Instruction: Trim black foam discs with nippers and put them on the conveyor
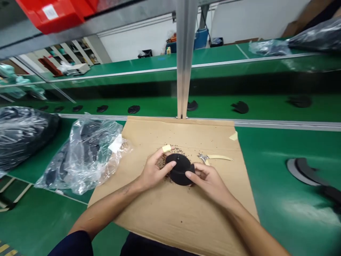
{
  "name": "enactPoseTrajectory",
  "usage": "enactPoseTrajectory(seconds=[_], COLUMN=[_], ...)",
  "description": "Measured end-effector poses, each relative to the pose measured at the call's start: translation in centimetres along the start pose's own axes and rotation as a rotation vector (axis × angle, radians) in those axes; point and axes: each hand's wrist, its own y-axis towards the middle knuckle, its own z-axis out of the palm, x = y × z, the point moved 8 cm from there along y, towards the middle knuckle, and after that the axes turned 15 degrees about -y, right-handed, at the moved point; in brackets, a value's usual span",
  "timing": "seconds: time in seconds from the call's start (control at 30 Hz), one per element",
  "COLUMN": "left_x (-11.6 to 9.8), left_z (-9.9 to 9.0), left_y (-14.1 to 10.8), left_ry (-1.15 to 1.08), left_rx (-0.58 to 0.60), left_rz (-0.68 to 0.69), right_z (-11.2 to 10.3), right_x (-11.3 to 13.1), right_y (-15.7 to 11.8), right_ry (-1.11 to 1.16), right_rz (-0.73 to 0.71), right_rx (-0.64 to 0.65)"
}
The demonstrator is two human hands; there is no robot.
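Between my two hands is a round black part (181, 177), thick and matte, with a curved rim piece on its right side. My left hand (157, 168) grips it from the left, thumb on its top face and yellow tape round the index finger. From the right, my right hand (207, 179) pinches the rim, thumb in front and fingers behind. Under the part lies a sheet of cardboard (165, 213) strewn with small black crumbs. A pair of nippers (213, 157) with pale yellow handles rests just beyond my right hand.
Clear plastic bags (90, 153) of black parts lie at the left. Behind the cardboard, several black parts (133, 109) sit spaced along a green conveyor belt (160, 106). A metal post (183, 60) rises at the cardboard's back edge. More curved parts (303, 172) lie at the right.
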Motion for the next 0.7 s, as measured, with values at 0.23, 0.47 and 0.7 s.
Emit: enactPoseTrajectory(seconds=[0.23,0.47,0.7], left_x=[0.3,-0.4,0.5], left_z=[0.8,0.8,0.3], left_y=[-0.5,-0.6,-1.2], left_ry=[0.170,0.257,0.024], left_rx=[0.138,0.082,0.036], left_rz=[0.055,0.148,-0.049], right_z=[-0.1,-0.7,0.4], right_x=[-1.2,0.8,2.5], right_y=[0.0,-0.5,-1.5], right_ry=[-0.153,-0.489,-0.669], right_rz=[0.005,-0.161,-0.333], right_rx=[-0.044,-0.234,-0.258])
